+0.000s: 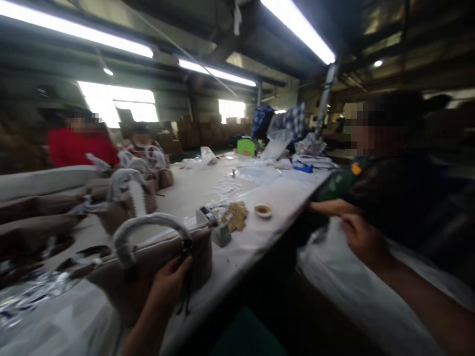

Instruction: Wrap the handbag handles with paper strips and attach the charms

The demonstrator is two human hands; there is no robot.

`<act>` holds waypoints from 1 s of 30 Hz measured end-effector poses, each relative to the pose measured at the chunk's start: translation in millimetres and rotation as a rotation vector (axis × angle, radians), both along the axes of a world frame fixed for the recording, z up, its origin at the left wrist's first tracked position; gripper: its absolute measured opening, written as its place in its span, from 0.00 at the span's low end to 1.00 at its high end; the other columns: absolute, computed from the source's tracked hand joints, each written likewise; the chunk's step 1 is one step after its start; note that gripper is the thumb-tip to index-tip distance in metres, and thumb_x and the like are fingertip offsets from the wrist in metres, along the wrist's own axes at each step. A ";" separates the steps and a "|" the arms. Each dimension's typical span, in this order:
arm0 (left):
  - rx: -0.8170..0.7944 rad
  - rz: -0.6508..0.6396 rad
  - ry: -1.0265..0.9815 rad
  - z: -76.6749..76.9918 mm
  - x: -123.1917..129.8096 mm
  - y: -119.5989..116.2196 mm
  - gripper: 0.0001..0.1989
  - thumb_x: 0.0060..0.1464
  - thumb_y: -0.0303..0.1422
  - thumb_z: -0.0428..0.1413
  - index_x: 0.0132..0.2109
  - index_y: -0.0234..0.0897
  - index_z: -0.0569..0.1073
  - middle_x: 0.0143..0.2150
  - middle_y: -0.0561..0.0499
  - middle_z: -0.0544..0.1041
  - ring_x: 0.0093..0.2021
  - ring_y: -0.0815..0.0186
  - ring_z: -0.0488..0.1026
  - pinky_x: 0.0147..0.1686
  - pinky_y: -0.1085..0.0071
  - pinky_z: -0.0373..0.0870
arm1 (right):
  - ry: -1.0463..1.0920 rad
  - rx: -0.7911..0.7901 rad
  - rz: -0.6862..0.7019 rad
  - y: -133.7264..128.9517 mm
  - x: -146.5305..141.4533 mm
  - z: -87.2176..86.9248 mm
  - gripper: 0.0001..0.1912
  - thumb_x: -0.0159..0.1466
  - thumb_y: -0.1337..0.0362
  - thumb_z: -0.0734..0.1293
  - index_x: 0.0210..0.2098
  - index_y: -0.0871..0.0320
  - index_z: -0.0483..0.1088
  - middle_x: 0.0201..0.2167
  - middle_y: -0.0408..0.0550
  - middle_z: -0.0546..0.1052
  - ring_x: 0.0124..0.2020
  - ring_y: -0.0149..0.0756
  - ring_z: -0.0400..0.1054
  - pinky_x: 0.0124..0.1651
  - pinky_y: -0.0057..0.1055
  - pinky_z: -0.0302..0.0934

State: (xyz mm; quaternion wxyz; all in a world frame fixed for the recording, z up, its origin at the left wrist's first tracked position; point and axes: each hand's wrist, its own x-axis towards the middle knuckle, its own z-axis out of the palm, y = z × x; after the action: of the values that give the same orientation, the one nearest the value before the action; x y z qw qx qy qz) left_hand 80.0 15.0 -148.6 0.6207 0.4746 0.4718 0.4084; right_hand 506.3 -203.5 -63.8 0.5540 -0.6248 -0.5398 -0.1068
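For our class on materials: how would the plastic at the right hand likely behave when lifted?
The plastic would probably be floppy, since it peaks and creases where the right hand pinches it. It looks like thin film, so it is likely light for its size.

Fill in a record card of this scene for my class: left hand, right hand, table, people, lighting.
Left hand: gripping a taupe handbag near its wrapped handle
Right hand: pinching translucent plastic
White table: other handbags, a pile of brown pieces, a small round dish
People: at least three others, including a person in red
Lighting: overhead tube lights, bright windows
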 end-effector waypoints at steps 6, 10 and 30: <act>-0.136 0.017 -0.045 18.7 13.2 -0.1 0.06 0.52 0.22 0.61 0.39 0.31 0.79 0.34 0.47 0.81 0.30 0.68 0.78 0.32 0.77 0.76 | 0.175 0.022 -0.227 26.5 -36.7 11.8 0.10 0.62 0.56 0.65 0.33 0.57 0.68 0.23 0.44 0.73 0.23 0.34 0.67 0.28 0.30 0.63; -0.156 0.044 -0.067 31.6 14.6 -10.6 0.06 0.52 0.19 0.59 0.37 0.29 0.78 0.31 0.46 0.80 0.27 0.69 0.77 0.29 0.78 0.76 | 0.328 0.046 -0.136 73.4 -57.4 11.7 0.10 0.59 0.56 0.65 0.32 0.58 0.67 0.23 0.43 0.73 0.24 0.33 0.66 0.28 0.28 0.61; -0.334 -0.202 -0.106 39.5 1.6 -7.1 0.10 0.52 0.26 0.63 0.42 0.27 0.77 0.37 0.41 0.80 0.31 0.65 0.78 0.31 0.70 0.77 | 0.400 -0.231 0.304 160.5 -205.8 -59.6 0.11 0.63 0.56 0.65 0.36 0.58 0.71 0.28 0.46 0.76 0.28 0.34 0.68 0.35 0.29 0.63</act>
State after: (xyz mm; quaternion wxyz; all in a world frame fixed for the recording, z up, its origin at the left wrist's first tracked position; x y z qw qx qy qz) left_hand 81.6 7.9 -109.1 0.7526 0.3878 0.4496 0.2847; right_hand 300.5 -43.0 -123.4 0.5844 -0.6042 -0.5160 0.1650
